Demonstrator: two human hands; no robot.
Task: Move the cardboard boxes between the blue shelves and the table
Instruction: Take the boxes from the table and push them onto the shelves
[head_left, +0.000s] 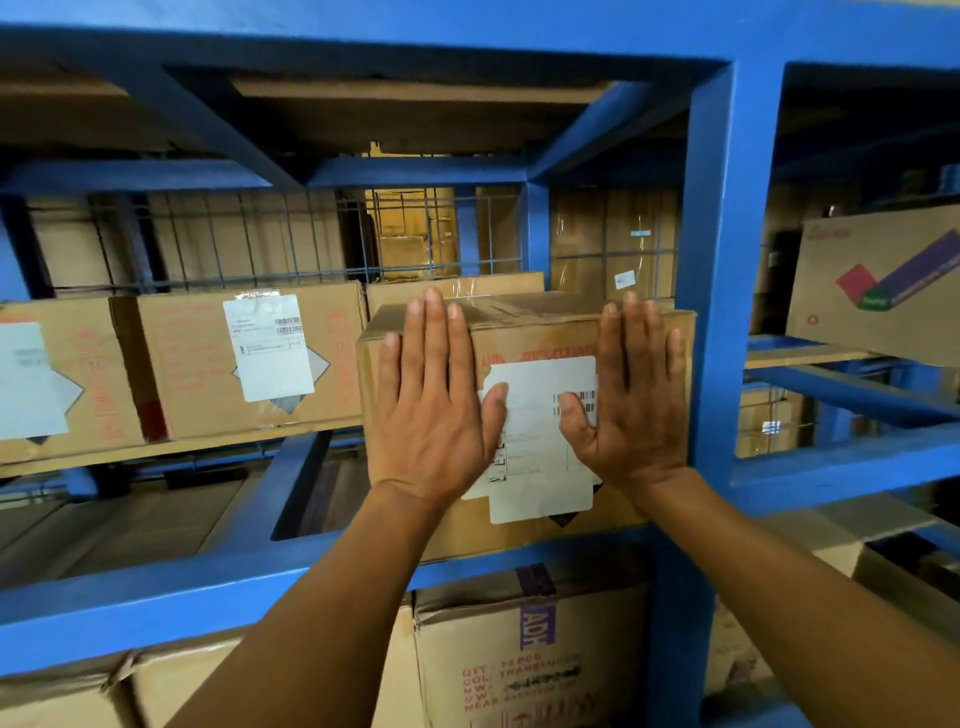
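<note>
1. Centre left of the frame: a labelled neighbouring box (197, 364) sits on the blue shelves (711, 249).
2. The left hand (434, 410) lies flat against the cardboard box (524, 327), fingers straight, grasping nothing.
3. That box stands at frame centre, at the shelf's front.
4. The right hand (631, 400) presses flat likewise, fingers outstretched.

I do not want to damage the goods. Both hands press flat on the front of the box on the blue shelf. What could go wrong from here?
1. The box sits close to the blue post; if pushed, its right edge may catch.
2. A second box stands right behind it and may block it.
3. The left hand and right hand lie flat, without grip, so they could hardly stop a tipping box.
</note>
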